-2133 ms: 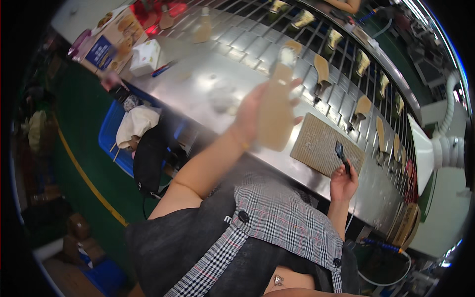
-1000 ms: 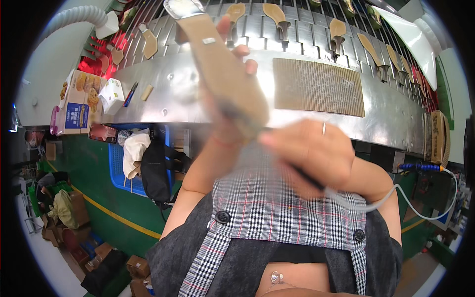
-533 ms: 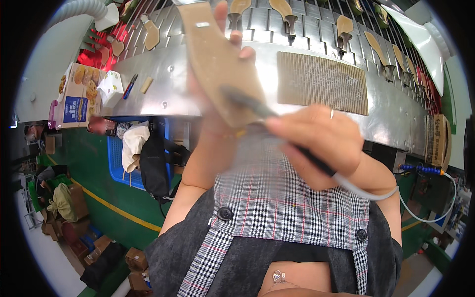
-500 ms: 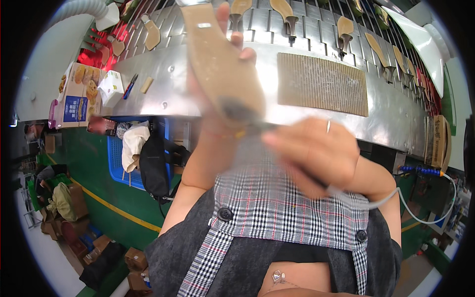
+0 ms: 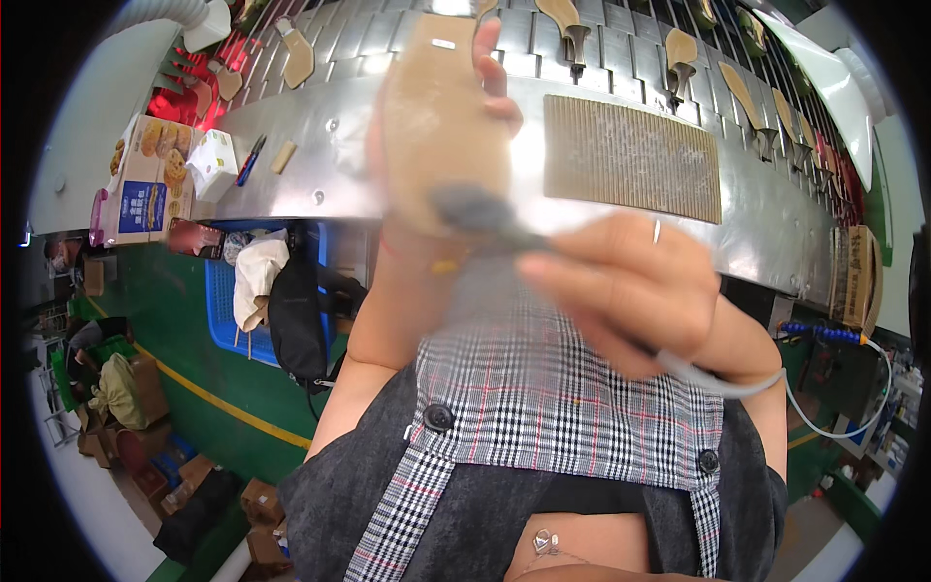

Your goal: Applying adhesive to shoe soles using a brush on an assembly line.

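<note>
My left hand (image 5: 493, 82) is wrapped round a tan shoe sole (image 5: 446, 116) from behind and holds it up over the near edge of the metal bench. Only some fingertips show past the sole's right side. In my right hand (image 5: 630, 291) is a brush (image 5: 475, 209), gripped by its handle, its dark bristles lying against the sole's near end. From the back of that hand a translucent tube (image 5: 713, 385) curves away to the right. Motion blurs the sole's near end and the brush head.
Several tan soles with dark heels (image 5: 682, 58) lie on the slatted metal conveyor (image 5: 621, 48). A ribbed mat (image 5: 630, 160) rests on the bench right of the sole. Leftward are a tissue pack (image 5: 213, 165), a food carton (image 5: 150, 184), and a blue basket (image 5: 218, 301) below.
The far end of the sole has swung right and lower. The brush has shifted a little, and more of its dark head shows over the sole. Both hands keep their hold.
</note>
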The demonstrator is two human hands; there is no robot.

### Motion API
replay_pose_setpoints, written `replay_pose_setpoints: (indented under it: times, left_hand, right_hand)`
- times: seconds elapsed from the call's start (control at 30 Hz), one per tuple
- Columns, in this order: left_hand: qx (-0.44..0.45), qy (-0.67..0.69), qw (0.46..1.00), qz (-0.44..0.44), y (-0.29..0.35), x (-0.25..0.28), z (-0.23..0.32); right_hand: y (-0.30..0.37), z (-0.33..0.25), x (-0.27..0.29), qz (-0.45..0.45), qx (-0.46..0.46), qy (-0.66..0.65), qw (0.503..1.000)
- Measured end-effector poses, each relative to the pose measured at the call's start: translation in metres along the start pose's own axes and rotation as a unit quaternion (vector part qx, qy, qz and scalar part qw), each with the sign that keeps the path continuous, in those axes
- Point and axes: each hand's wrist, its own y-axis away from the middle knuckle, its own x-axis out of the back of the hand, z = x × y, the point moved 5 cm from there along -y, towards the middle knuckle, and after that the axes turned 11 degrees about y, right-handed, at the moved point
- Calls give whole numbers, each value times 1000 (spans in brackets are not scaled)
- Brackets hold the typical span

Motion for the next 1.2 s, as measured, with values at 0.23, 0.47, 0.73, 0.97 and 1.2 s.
replay_pose_setpoints:
  times: [0.23,0.47,0.73,0.97,1.2]
  left_hand:
    - [11,5,996,92,8,-1,-9]
    - [43,9,991,128,12,-2,-15]
    - [121,54,974,185,19,-14,-28]
    - [168,61,969,173,25,-19,-30]
    - [182,42,972,140,32,-29,-35]
  right_hand:
    - [6,4,8,-10,-9,-49,999]
    - [2,11,15,-16,26,-79,996]
    - [1,18,29,-44,4,-117,992]
    - [-2,13,37,-105,41,-187,976]
    - [-6,18,47,-158,-2,-232,960]
